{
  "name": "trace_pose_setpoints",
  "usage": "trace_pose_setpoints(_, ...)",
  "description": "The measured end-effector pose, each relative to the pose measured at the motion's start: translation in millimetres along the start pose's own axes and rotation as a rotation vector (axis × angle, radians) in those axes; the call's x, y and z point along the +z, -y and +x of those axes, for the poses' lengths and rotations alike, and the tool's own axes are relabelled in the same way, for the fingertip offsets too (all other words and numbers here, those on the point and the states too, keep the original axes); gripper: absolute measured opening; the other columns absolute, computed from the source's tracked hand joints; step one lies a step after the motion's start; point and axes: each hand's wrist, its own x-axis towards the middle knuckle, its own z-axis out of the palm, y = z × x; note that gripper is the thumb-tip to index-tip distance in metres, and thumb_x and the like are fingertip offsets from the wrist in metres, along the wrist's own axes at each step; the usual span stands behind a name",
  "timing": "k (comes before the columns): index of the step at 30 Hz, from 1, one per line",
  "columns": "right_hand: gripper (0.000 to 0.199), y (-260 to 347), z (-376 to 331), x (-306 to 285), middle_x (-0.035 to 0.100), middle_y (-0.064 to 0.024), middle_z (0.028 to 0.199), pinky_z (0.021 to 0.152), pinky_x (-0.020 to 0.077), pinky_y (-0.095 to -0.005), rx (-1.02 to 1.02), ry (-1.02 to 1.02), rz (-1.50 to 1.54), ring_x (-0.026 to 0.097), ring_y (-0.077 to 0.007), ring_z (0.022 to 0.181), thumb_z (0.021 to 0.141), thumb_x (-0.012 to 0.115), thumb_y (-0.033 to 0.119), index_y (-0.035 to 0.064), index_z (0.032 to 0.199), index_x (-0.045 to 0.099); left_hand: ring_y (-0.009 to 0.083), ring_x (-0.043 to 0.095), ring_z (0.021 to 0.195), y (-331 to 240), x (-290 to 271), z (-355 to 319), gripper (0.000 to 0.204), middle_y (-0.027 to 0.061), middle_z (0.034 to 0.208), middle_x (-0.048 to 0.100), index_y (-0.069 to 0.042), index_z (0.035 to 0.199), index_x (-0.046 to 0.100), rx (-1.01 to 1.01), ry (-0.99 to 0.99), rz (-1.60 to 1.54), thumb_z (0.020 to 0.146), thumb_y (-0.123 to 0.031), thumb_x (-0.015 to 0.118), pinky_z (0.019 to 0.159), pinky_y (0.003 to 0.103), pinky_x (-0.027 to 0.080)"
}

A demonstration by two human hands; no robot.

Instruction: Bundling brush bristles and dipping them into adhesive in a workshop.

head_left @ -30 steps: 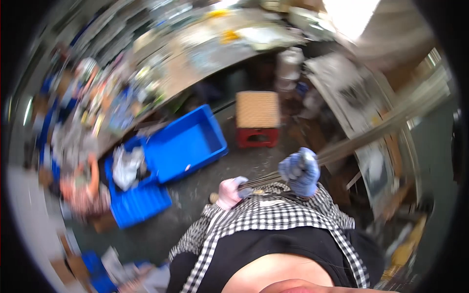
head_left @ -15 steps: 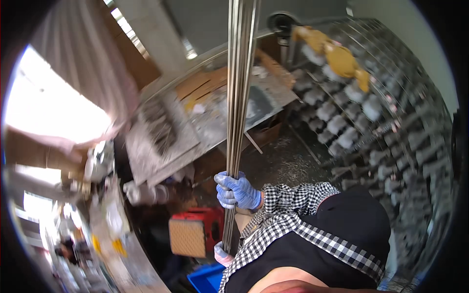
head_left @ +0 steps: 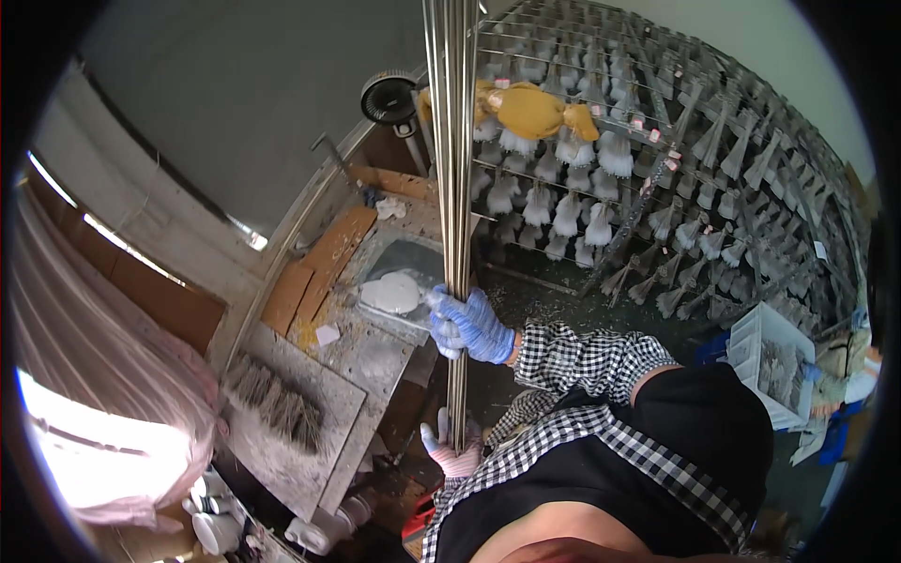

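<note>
A bundle of long, thin metal rods [head_left: 453, 202] stands nearly upright before me and runs out of the top of the view. My right hand [head_left: 472, 325], in a blue glove, is closed around the bundle below its middle. Lower down, my left hand [head_left: 456, 457], in a pale pinkish glove with bluish fingertips, cups the rods' bottom ends against its palm. Its thumb and a finger stick out beside them, and the rest of its fingers are partly hidden.
A dusty worktable [head_left: 347, 403] at left holds a pile of grey bristly bundles [head_left: 274, 402] and a dark tray [head_left: 418, 267] with white material. Racks [head_left: 648, 197] of hanging brush-like tufts fill the right, with a yellow cloth [head_left: 530, 111] over them. A fan [head_left: 389, 98] and a white crate [head_left: 774, 366] stand nearby.
My view has turned to the right, so the racks sit nearer the middle and the white crate shows. Both hands stay on the rods, which remain upright.
</note>
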Motion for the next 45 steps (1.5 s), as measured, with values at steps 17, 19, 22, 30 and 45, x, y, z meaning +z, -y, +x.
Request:
trace_pose_setpoints(17, 0.02, 250, 292, -127, 0.051, -0.002, 0.064, 0.037, 0.0432, -0.0316, -0.147, -0.397, -0.781, 0.049, -0.0135, 0.044, 0.1, 0.059, 0.026, 0.0084, 0.099, 0.05, 0.0066, 0.043, 0.051, 151, 320, 140, 0.028, -0.0017, 0.075, 0.047, -0.018, 0.125, 0.046, -0.263, 0.742, 0.983, 0.104, -0.036, 0.053, 0.042, 0.021, 0.032)
trace_pose_setpoints(19, 0.02, 269, 333, -131, 0.052, -0.0026, 0.066, 0.038, 0.0445, -0.0319, -0.125, -0.402, -0.874, 0.05, -0.0147, 0.044, 0.099, 0.059, 0.024, 0.0058, 0.096, 0.052, 0.0075, 0.043, 0.049, 150, 362, 152, 0.021, -0.0023, 0.074, 0.047, -0.018, 0.117, 0.047, -0.261, 0.713, 0.993, 0.105, -0.034, 0.053, 0.04, 0.022, 0.032)
trace_pose_setpoints(22, 0.024, 274, 363, -147, 0.056, -0.0046, 0.065, 0.039, 0.0461, -0.0331, -0.041, -0.36, -1.0, 0.055, -0.017, 0.046, 0.099, 0.06, 0.026, 0.0037, 0.091, 0.056, 0.0079, 0.044, 0.049, 167, 383, 170, 0.018, -0.0023, 0.073, 0.048, -0.018, 0.112, 0.046, -0.27, 0.636, 0.935, 0.105, -0.033, 0.053, 0.039, 0.023, 0.033)
trace_pose_setpoints(30, 0.024, 311, 427, -154, 0.064, -0.0112, 0.068, 0.047, 0.0562, -0.0353, 0.094, -0.337, -0.635, 0.063, -0.0227, 0.051, 0.097, 0.063, 0.019, -0.0042, 0.089, 0.064, 0.0094, 0.046, 0.05, 169, 472, 210, 0.017, -0.0022, 0.069, 0.049, -0.014, 0.104, 0.05, -0.256, 0.577, 0.88, 0.104, -0.031, 0.055, 0.039, 0.023, 0.033)
trace_pose_setpoints(45, 0.043, 314, 325, -157, 0.07, -0.0159, 0.081, 0.073, 0.0545, -0.0361, -0.012, -0.369, -1.417, 0.07, -0.023, 0.078, 0.096, 0.062, 0.039, -0.0019, 0.104, 0.073, 0.0183, 0.069, 0.073, 159, 478, 276, 0.032, 0.0061, 0.091, 0.066, -0.01, 0.119, 0.051, -0.367, 0.646, 0.89, 0.101, -0.035, 0.059, 0.049, 0.029, 0.056)
